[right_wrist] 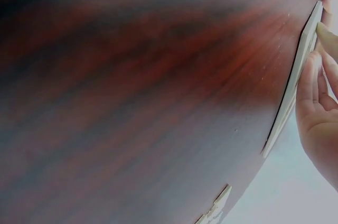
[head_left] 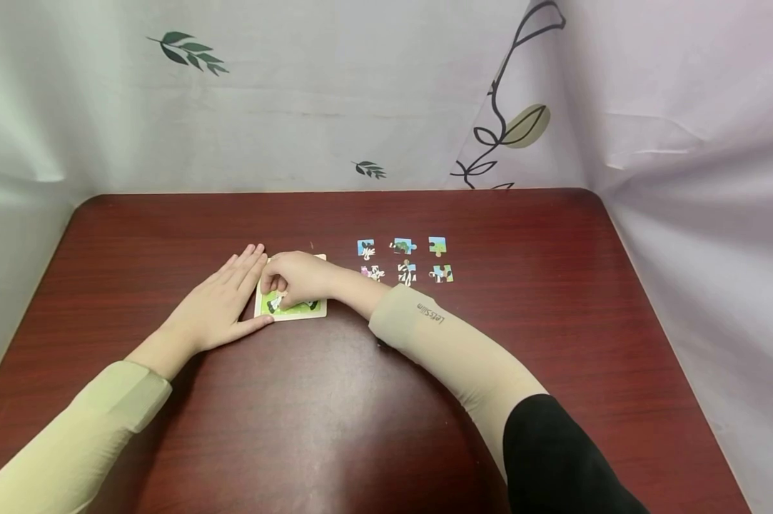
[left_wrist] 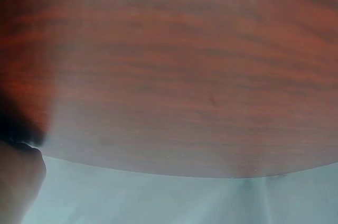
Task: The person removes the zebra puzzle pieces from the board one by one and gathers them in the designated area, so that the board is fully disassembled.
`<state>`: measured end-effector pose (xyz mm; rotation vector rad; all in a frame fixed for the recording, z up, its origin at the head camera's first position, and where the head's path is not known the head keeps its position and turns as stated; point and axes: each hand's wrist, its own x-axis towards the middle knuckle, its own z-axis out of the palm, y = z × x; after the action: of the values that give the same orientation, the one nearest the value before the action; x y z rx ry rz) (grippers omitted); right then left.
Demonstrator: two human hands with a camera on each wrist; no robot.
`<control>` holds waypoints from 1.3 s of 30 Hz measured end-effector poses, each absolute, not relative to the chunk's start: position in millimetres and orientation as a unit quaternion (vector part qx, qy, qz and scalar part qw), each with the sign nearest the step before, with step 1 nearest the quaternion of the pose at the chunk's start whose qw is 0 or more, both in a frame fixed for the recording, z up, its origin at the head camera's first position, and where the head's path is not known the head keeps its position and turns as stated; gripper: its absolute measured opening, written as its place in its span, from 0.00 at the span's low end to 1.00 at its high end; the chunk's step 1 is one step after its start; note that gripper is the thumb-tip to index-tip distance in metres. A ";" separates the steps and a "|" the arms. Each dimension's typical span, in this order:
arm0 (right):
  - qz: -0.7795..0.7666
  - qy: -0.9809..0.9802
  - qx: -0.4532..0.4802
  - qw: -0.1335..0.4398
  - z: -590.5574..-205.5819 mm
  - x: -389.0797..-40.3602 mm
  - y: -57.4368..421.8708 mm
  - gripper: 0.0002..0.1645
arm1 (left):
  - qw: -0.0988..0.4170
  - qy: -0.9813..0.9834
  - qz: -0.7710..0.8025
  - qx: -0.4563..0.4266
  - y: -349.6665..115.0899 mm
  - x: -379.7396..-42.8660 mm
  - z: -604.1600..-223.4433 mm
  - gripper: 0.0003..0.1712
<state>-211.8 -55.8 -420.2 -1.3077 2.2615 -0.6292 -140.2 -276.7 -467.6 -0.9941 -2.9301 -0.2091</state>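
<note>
A small puzzle board (head_left: pixel 322 312) with a pale rim lies on the table; its lower part shows green with black-and-white picture parts. My left hand (head_left: pixel 215 307) lies flat, fingers extended along the board's left edge and thumb at its lower left corner. Over the board is my right hand (head_left: pixel 302 277), its fingers bent down onto the surface and covering most of the picture. In the right wrist view, the fingers (right_wrist: pixel 311 84) touch the edge-on board (right_wrist: pixel 290 92). Whether they pinch a piece is hidden.
Right of the board, several loose jigsaw pieces (head_left: pixel 437 246) lie in two rows, close to my right forearm. The dark red wooden table (head_left: pixel 264 428) ends at a pale curtain (head_left: pixel 283 107) at the back and sides. In the left wrist view only table (left_wrist: pixel 185 86) and curtain show beside a bit of hand.
</note>
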 end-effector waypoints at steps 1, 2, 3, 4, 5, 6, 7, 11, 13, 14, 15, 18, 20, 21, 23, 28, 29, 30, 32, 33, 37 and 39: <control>-0.226 0.820 -0.476 0.224 -420.8 -211.9 -55.9 0.20 | 0.020 -0.945 -0.068 -0.320 -276.6 -140.2 -467.7 0.60; -0.225 0.819 -0.479 0.222 -421.1 -211.9 -55.9 0.20 | 0.020 -0.945 -0.068 -0.320 -276.5 -140.1 -467.7 0.60; -0.225 0.817 -0.482 0.222 -421.3 -212.0 -55.8 0.20 | 0.019 -0.945 -0.068 -0.320 -276.3 -140.0 -467.7 0.60; -0.225 0.816 -0.484 0.222 -421.5 -212.1 -55.8 0.20 | 0.019 -0.945 -0.068 -0.319 -276.1 -139.9 -467.6 0.60; -0.226 0.813 -0.487 0.223 -421.8 -212.3 -55.9 0.20 | 0.019 -0.945 -0.069 -0.319 -276.1 -139.8 -467.6 0.60; -0.226 0.811 -0.490 0.225 -421.7 -212.5 -55.8 0.19 | 0.020 -0.945 -0.068 -0.319 -276.1 -139.8 -467.6 0.60; -0.226 0.809 -0.493 0.226 -421.5 -212.9 -55.7 0.19 | 0.021 -0.945 -0.068 -0.320 -276.0 -140.0 -467.7 0.60; -0.225 0.804 -0.500 0.231 -420.8 -214.1 -55.2 0.19 | 0.021 -0.945 -0.069 -0.319 -275.9 -141.0 -468.0 0.61; -0.223 0.803 -0.501 0.234 -420.2 -214.5 -54.7 0.19 | 0.020 -0.945 -0.068 -0.319 -275.6 -141.6 -468.5 0.61; -0.222 0.802 -0.502 0.236 -420.0 -214.5 -54.6 0.19 | 0.019 -0.945 -0.068 -0.319 -275.5 -141.8 -468.8 0.61; -0.220 0.802 -0.503 0.236 -419.9 -214.6 -54.5 0.19 | 0.019 -0.945 -0.068 -0.319 -275.5 -142.0 -469.0 0.61; -0.211 0.800 -0.510 0.234 -420.0 -214.4 -54.7 0.20 | 0.018 -0.945 -0.067 -0.319 -275.4 -141.8 -469.2 0.61; -0.207 0.800 -0.513 0.232 -420.1 -214.1 -54.9 0.20 | 0.019 -0.945 -0.068 -0.318 -275.4 -141.5 -469.0 0.61; -0.207 0.800 -0.514 0.231 -420.1 -214.0 -55.1 0.20 | 0.020 -0.946 -0.067 -0.318 -275.4 -141.3 -468.8 0.61; -0.208 0.799 -0.515 0.231 -420.2 -213.7 -55.4 0.20 | 0.019 -0.946 -0.067 -0.316 -275.5 -140.8 -468.6 0.61; -0.211 0.798 -0.516 0.229 -419.9 -212.9 -56.9 0.20 | 0.014 -0.948 -0.068 -0.311 -275.9 -139.6 -468.3 0.61; -0.211 0.799 -0.515 0.228 -419.8 -212.7 -57.2 0.20 | 0.013 -0.948 -0.067 -0.310 -275.9 -139.5 -468.4 0.62; -0.211 0.799 -0.515 0.226 -419.7 -212.3 -57.2 0.20 | 0.013 -0.949 -0.067 -0.309 -276.0 -139.5 -468.5 0.62; -0.213 0.800 -0.515 0.222 -419.8 -211.8 -57.3 0.20 | 0.013 -0.949 -0.066 -0.308 -276.0 -139.6 -468.7 0.62; -0.214 0.801 -0.515 0.221 -419.9 -211.6 -57.3 0.20 | 0.013 -0.949 -0.065 -0.307 -276.0 -139.6 -468.8 0.62; -0.210 0.804 -0.514 0.214 -420.4 -210.5 -56.0 0.20 | 0.013 -0.950 -0.064 -0.307 -275.6 -139.7 -469.1 0.62; -0.207 0.804 -0.514 0.213 -420.8 -210.2 -55.5 0.20 | 0.012 -0.950 -0.064 -0.306 -275.6 -139.5 -468.9 0.62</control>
<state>-210.2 -55.5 -420.8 -1.4280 2.2329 -0.5758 -139.5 -275.6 -468.9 -0.9555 -2.9618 -0.1988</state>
